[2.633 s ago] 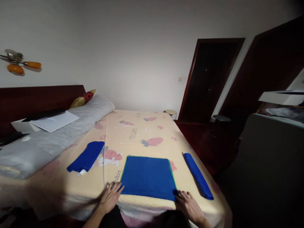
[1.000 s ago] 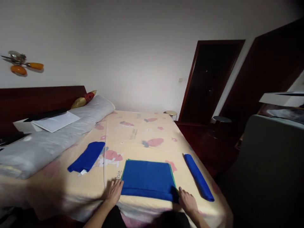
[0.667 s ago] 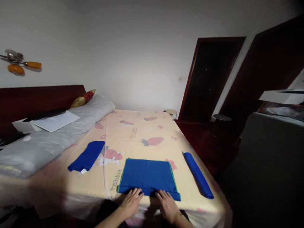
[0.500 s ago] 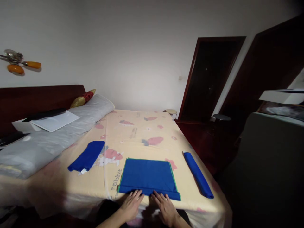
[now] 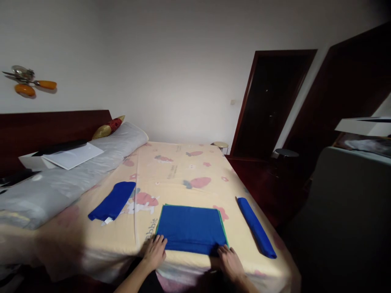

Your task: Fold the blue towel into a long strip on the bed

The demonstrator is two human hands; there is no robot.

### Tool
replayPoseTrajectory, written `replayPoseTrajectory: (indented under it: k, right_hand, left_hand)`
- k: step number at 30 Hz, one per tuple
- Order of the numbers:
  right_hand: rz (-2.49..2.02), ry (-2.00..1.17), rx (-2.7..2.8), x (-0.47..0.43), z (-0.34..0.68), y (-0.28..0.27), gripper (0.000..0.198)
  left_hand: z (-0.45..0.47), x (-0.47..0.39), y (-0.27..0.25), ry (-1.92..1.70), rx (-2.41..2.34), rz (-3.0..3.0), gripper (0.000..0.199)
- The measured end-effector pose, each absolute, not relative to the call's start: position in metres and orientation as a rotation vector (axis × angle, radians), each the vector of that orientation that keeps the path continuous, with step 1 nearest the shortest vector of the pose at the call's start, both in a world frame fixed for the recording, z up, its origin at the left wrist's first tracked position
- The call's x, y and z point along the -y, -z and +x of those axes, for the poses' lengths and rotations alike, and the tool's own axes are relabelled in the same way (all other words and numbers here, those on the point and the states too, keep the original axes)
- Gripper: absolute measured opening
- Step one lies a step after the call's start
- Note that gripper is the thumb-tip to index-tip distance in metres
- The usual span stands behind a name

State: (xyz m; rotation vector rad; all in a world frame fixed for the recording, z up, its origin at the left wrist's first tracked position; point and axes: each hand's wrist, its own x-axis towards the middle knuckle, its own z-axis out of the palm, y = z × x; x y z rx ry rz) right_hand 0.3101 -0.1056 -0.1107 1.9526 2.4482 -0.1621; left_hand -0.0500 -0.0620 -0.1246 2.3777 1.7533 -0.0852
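Note:
A blue cloth (image 5: 192,224) with green edging lies flat near the bed's front edge, its near side turned over in a narrow fold. My left hand (image 5: 155,253) is at the near left corner, its fingers bent over the folded edge. At the near right corner, my right hand (image 5: 229,260) has its fingers curled on the same fold. My palms hide both corners. To the right lies a rolled blue cloth (image 5: 255,227). A folded blue cloth (image 5: 113,201) with a white tag rests on the left.
A patterned sheet (image 5: 171,175) covers the bed. Along the headboard (image 5: 55,124) runs a grey bedding roll (image 5: 82,175), with a white folder (image 5: 73,156) on top. A dark green chair-like shape (image 5: 339,203) stands right of the bed, and a stool (image 5: 286,153) is beyond.
My hands have moved apart from the middle of the cloth's near edge to its two corners. The near fold looks turned over further, and the fingers have gone from flat to curled.

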Motion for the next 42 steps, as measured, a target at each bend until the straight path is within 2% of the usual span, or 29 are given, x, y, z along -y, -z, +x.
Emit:
replayPoseTrajectory:
  k: [6,9,13,17,21,23,27,31,33,37,40,42]
  right_hand:
    - [2.039,0.093,-2.395,0.102,0.323,0.107,0.040]
    - [2.002,0.139,-2.431,0.102,0.308,0.106,0.050]
    - [1.767,0.505,-2.536,0.104,0.274,0.099,0.077]
    - [1.642,0.764,-2.457,0.106,0.259,0.090,0.083]
    - [1.734,0.704,-2.430,0.106,0.274,0.087,0.072]
    - [1.799,0.646,-2.444,0.105,0.287,0.088,0.064]
    - [1.979,0.438,-2.422,0.103,0.312,0.099,0.063]
    - [2.145,0.199,-2.364,0.098,0.326,0.108,0.044]
    - [2.174,0.165,-2.348,0.095,0.327,0.109,0.042]
    - [2.069,0.227,-2.456,0.092,0.306,0.099,0.046]
    - [1.810,0.497,-2.621,0.091,0.271,0.087,0.058]
    - [1.699,0.628,-2.654,0.091,0.247,0.080,0.061]
  left_hand:
    - [-0.051,0.058,0.122,0.016,-1.818,2.369,0.054]
    - [-0.031,0.062,0.117,-0.030,-1.674,2.420,0.059]
    - [-0.001,0.072,0.105,-0.095,-1.245,2.429,0.077]
    - [-0.002,0.076,0.099,0.050,-1.100,2.398,0.071]
    - [-0.033,0.067,0.096,0.041,-1.267,2.394,0.053]
    - [-0.049,0.062,0.094,0.064,-1.421,2.361,0.052]
    - [-0.068,0.060,0.092,0.089,-1.594,2.367,0.052]
    - [-0.067,0.061,0.095,-0.025,-1.696,2.474,0.052]
    - [-0.060,0.059,0.096,-0.096,-1.691,2.514,0.052]
    - [-0.028,0.055,0.096,-0.127,-1.341,2.552,0.050]
    - [0.010,0.059,0.100,-0.093,-1.139,2.515,0.058]
    - [0.034,0.063,0.105,-0.123,-1.150,2.487,0.056]
